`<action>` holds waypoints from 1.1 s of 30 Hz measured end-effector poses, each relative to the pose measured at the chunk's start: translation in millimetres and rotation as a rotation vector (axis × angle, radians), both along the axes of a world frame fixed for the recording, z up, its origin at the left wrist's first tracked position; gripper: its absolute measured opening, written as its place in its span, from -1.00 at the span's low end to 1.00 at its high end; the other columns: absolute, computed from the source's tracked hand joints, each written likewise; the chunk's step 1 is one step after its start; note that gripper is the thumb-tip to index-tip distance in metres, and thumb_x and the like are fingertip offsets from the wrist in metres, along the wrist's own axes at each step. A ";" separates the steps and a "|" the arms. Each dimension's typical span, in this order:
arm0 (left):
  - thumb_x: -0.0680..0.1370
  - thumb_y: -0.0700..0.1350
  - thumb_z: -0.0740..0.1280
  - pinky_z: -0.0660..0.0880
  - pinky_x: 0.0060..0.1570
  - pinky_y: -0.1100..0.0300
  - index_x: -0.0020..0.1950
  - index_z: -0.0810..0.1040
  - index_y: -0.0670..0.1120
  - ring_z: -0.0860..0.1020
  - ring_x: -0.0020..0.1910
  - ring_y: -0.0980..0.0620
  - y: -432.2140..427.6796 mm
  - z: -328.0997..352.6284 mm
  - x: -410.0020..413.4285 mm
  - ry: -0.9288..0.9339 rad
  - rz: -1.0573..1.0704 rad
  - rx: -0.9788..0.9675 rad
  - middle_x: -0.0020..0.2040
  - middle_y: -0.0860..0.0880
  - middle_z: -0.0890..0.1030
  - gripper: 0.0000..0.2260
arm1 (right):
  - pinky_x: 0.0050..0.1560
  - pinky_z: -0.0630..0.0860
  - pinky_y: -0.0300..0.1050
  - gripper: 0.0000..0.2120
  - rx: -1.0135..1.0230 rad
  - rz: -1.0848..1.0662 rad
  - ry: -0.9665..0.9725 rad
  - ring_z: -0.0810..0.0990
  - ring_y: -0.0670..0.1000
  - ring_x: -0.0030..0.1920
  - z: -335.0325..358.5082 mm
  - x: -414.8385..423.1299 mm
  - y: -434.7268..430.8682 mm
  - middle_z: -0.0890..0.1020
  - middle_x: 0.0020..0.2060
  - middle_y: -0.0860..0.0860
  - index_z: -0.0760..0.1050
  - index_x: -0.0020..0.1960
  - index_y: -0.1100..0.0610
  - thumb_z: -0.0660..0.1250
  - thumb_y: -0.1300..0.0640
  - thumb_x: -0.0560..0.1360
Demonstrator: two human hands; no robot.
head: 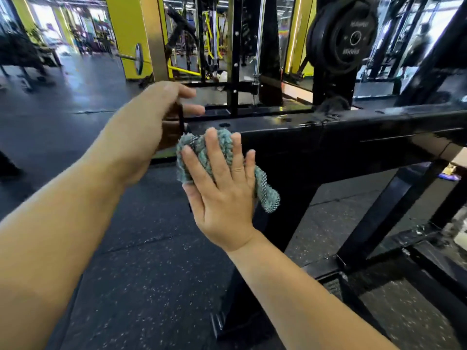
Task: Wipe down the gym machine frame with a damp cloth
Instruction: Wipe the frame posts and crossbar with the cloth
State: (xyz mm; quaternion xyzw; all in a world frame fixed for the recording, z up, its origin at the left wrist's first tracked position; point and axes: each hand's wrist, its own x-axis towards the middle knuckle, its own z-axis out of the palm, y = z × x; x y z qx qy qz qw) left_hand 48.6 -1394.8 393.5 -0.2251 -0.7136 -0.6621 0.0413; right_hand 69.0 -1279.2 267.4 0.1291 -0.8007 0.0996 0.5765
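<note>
The black steel frame beam (353, 137) of the gym machine runs from the centre to the right edge. A crumpled teal-grey cloth (222, 142) lies against the near side of the beam's left end. My right hand (222, 188) presses flat on the cloth with straight, spread fingers, and a corner of the cloth hangs out below my little finger. My left hand (149, 127) is blurred and cupped around the beam's left end, its fingers reaching over the top. Whether it touches the beam is unclear.
Black frame legs and a base rail (379, 223) slope down to the right over speckled rubber flooring (141, 286). A black weight plate (346, 34) hangs above the beam. Yellow pillars (131, 34) and other machines stand behind.
</note>
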 end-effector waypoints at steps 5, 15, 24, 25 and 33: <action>0.58 -0.09 0.19 0.51 -0.32 0.26 -0.22 0.59 0.00 0.60 -0.29 0.12 -5.2 1.4 3.5 -0.143 -0.066 0.120 -0.31 0.06 0.64 -0.75 | 0.51 -0.15 0.09 -0.59 0.143 0.032 0.024 -0.15 0.05 0.55 46.5 -0.3 -5.9 0.13 0.50 0.00 0.18 0.47 -0.02 0.09 0.04 0.63; 0.54 0.02 0.06 0.47 0.14 0.09 -0.11 0.60 0.04 0.60 0.07 -0.01 -20.4 18.7 2.9 -0.382 -0.215 0.114 0.02 -0.03 0.67 -0.69 | 0.53 -0.15 0.03 -0.46 0.267 0.044 -0.236 -0.11 0.06 0.56 44.7 28.2 16.2 -0.11 0.57 -0.07 -0.08 0.57 -0.07 0.03 0.09 0.65; 0.59 -0.04 0.07 0.35 0.30 0.11 0.09 0.59 -0.09 0.52 0.19 0.07 -27.8 35.8 -4.0 -0.659 -0.271 0.058 0.10 0.02 0.63 -0.67 | 0.45 0.11 -0.29 -0.60 -0.735 0.124 -0.920 0.31 -0.08 0.44 131.9 63.3 -27.9 0.39 0.37 -0.28 0.26 0.42 -0.15 0.04 0.10 0.61; 0.60 -0.04 0.07 0.32 0.34 0.09 0.11 0.59 -0.04 0.50 0.23 0.10 -29.7 39.6 -5.4 -0.716 -0.278 0.035 0.13 0.06 0.62 -0.68 | 0.38 0.22 -0.35 -0.61 -0.818 0.104 -0.948 0.37 -0.14 0.39 145.8 63.2 -26.4 0.44 0.32 -0.29 0.28 0.37 -0.22 0.11 0.12 0.61; 0.66 -0.03 0.04 0.16 0.13 0.54 0.37 0.35 0.11 0.34 0.18 0.37 -29.2 83.4 -18.2 -0.836 -0.320 -0.351 0.28 0.24 0.38 -0.70 | 0.39 0.14 0.22 -0.58 -0.267 -0.106 -1.157 0.32 0.14 0.42 166.9 24.7 -23.5 0.48 0.35 0.03 0.41 0.37 0.09 0.16 0.18 0.52</action>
